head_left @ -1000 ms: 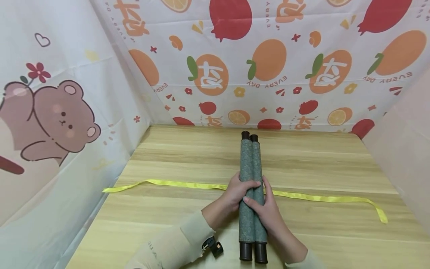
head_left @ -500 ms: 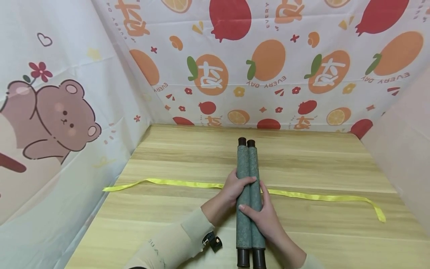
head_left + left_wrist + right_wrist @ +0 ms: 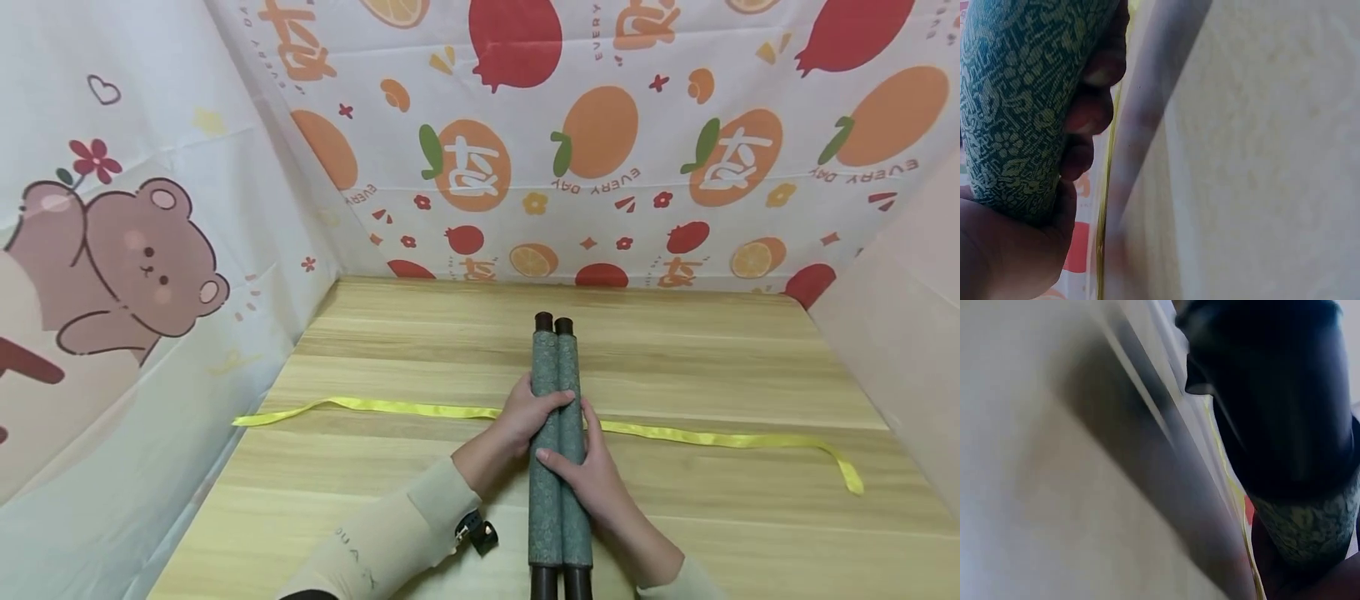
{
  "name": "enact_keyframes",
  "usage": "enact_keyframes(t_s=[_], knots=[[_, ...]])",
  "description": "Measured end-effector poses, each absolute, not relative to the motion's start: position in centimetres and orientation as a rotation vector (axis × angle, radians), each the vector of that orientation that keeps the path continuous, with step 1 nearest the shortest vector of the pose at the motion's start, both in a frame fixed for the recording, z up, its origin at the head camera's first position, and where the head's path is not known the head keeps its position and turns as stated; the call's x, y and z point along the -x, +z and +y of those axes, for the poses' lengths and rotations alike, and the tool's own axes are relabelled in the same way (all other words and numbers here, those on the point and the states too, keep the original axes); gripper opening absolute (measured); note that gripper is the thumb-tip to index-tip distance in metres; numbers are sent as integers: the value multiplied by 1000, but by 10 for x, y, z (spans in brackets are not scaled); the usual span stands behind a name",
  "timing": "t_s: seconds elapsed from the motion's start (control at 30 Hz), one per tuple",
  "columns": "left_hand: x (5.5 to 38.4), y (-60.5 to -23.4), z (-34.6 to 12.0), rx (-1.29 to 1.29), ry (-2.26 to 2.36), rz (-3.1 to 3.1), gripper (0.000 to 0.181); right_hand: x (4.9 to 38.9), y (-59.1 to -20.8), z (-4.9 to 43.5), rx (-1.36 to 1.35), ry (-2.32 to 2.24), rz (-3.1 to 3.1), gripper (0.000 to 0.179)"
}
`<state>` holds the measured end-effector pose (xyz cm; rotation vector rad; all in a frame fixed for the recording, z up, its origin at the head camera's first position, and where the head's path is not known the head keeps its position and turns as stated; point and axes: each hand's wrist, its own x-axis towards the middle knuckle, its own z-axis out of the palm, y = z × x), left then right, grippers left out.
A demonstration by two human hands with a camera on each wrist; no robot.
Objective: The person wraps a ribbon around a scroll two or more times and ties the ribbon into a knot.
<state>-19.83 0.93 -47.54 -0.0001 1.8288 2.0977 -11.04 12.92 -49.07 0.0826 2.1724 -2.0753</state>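
A hanging scroll, rolled from both ends into two green patterned rolls with dark end knobs, is held lengthwise above the table in the head view. The left hand grips it from the left, thumb across the top. Lower on the right side, the right hand grips it too, its thumb over the rolls. In the left wrist view, fingers curl beneath the green patterned roll. A dark end knob fills much of the right wrist view. Under the scroll runs a yellow ribbon, its middle hidden.
The wooden table carries the ribbon stretched from left to right. Printed cloth hangs behind the table, with a bear-print cloth at the left and a pale cloth at the right. A black wrist device sits by the left sleeve.
Both hands have drawn the scroll slightly toward the person, so its near knobs now run past the bottom of the head view. The grip stays much the same. The ribbon lies where it was.
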Motion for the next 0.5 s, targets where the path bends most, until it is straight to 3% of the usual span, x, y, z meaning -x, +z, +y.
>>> enact_keyframes(t_s=[0.5], knots=[[198, -474, 2, -272, 1879, 1922, 59, 132, -493, 143, -85, -1949, 2283, 96]])
